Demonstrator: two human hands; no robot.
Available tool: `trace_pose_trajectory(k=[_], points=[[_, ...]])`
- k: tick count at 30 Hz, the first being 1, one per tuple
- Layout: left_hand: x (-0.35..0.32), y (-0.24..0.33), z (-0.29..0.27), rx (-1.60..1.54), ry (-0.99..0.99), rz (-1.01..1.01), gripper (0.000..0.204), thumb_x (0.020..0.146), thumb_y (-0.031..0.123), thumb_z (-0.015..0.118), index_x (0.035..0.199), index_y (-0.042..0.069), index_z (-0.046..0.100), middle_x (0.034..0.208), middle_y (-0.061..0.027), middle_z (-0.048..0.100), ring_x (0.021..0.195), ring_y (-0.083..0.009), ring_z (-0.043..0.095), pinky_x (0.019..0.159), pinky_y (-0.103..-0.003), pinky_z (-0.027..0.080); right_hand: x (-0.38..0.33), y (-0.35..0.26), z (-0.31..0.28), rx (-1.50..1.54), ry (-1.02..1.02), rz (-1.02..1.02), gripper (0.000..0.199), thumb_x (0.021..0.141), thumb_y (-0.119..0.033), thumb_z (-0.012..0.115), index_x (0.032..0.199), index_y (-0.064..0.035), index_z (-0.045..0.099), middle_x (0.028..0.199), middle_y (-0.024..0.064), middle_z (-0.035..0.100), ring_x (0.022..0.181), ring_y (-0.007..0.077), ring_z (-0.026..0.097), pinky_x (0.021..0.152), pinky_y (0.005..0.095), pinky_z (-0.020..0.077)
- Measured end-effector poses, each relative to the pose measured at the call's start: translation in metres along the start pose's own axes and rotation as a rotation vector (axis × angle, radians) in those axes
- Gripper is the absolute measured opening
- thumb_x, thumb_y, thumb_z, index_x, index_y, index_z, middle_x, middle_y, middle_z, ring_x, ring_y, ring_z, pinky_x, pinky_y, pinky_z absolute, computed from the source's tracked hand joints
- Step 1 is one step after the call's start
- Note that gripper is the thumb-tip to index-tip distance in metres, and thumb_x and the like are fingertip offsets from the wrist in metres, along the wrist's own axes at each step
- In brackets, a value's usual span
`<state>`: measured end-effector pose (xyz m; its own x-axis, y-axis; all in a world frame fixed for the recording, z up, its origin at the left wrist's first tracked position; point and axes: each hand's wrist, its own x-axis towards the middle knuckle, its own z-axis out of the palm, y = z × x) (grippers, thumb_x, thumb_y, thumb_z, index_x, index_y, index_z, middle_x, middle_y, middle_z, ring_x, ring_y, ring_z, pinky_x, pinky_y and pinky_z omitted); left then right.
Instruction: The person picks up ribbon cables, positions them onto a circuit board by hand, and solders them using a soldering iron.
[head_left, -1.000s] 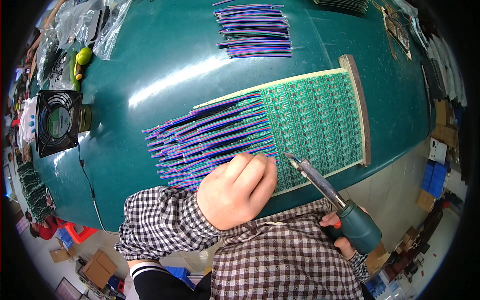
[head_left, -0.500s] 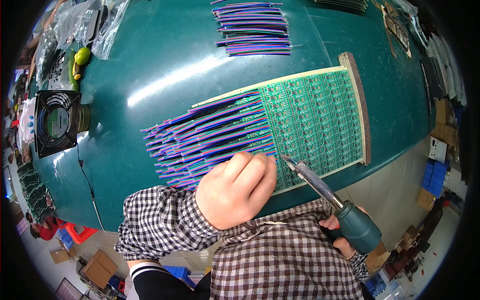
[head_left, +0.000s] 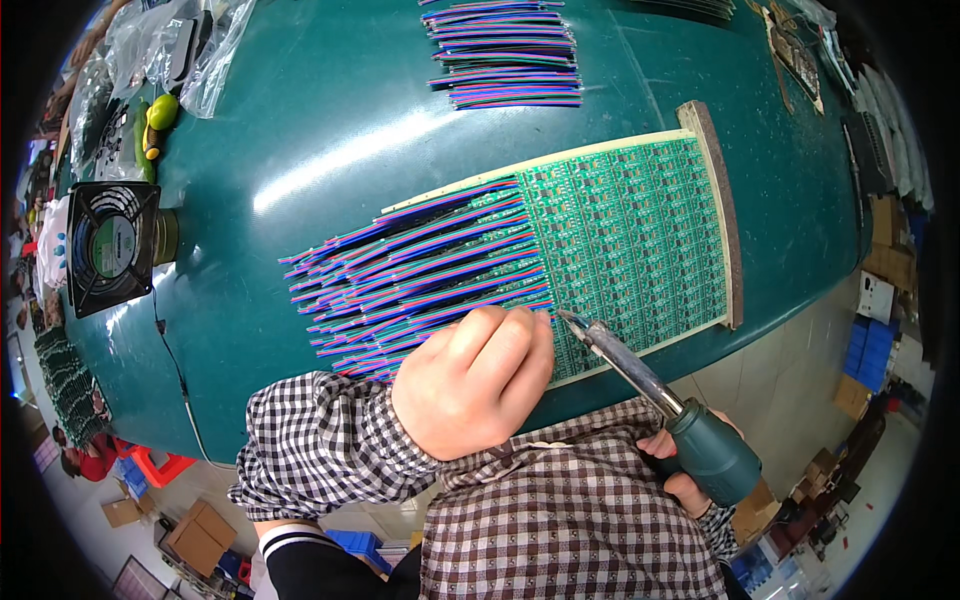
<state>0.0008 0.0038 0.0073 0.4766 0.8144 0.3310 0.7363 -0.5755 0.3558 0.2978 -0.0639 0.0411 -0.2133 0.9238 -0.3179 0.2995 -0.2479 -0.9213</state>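
Two hands are working at the near edge of the worktop (head_left: 300, 120). Your right hand (head_left: 690, 470) is clamping its grip around the soldering iron (head_left: 650, 395), taken well back on the thick handle, the tip touching the green circuit panel (head_left: 630, 230). Your left hand (head_left: 475, 380) is pressing curled fingers on the coloured ribbon wires (head_left: 420, 270); they look soft and springy, so pin them near the joint. Farther off are lying another wire bundle (head_left: 505, 50) and a fan (head_left: 110, 245).
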Motion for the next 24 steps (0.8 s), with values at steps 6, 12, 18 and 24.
trace_pose_trajectory(k=[6,12,18,24], points=[[0.0005,0.0021,-0.0001,0.015,0.003,-0.008,0.039,0.068,0.007,0.072,0.105,-0.005,0.074,0.099,-0.0106,0.064,0.083,-0.0234,0.065,0.068,-0.033,0.056,-0.0003,0.0023,0.0011,0.019,0.010,-0.015,0.051,0.082,-0.049,0.087,0.105,-0.0044,0.074,0.092,0.0067,0.078,0.084,0.0229,0.075,0.077,0.0361,0.0577],[-0.0003,0.0020,0.0005,0.022,0.010,-0.007,0.039,0.068,0.007,0.072,0.105,-0.005,0.074,0.099,-0.0108,0.065,0.083,-0.0233,0.065,0.068,-0.032,0.056,-0.0011,0.0024,0.0011,-0.033,0.028,-0.039,0.055,0.083,-0.054,0.085,0.105,-0.0049,0.074,0.091,0.0050,0.078,0.083,0.0217,0.075,0.076,0.0362,0.0576],[-0.0006,0.0009,0.0028,0.035,0.033,0.016,0.039,0.067,0.007,0.072,0.104,-0.005,0.074,0.099,-0.0106,0.066,0.083,-0.0223,0.066,0.068,-0.031,0.056,0.0027,-0.0023,0.0068,-0.019,0.076,-0.041,0.057,0.081,-0.057,0.084,0.104,-0.0061,0.074,0.092,0.0030,0.079,0.082,0.0205,0.074,0.076,0.0359,0.0574],[-0.0023,0.0002,0.0040,0.069,0.070,0.046,0.040,0.067,0.009,0.072,0.104,-0.003,0.076,0.100,-0.0099,0.067,0.084,-0.0217,0.067,0.068,-0.030,0.055,-0.0009,-0.0003,0.0021,-0.031,0.035,-0.021,0.056,0.081,-0.055,0.085,0.103,-0.0049,0.073,0.090,0.0028,0.079,0.080,0.0200,0.073,0.075,0.0354,0.0570]])
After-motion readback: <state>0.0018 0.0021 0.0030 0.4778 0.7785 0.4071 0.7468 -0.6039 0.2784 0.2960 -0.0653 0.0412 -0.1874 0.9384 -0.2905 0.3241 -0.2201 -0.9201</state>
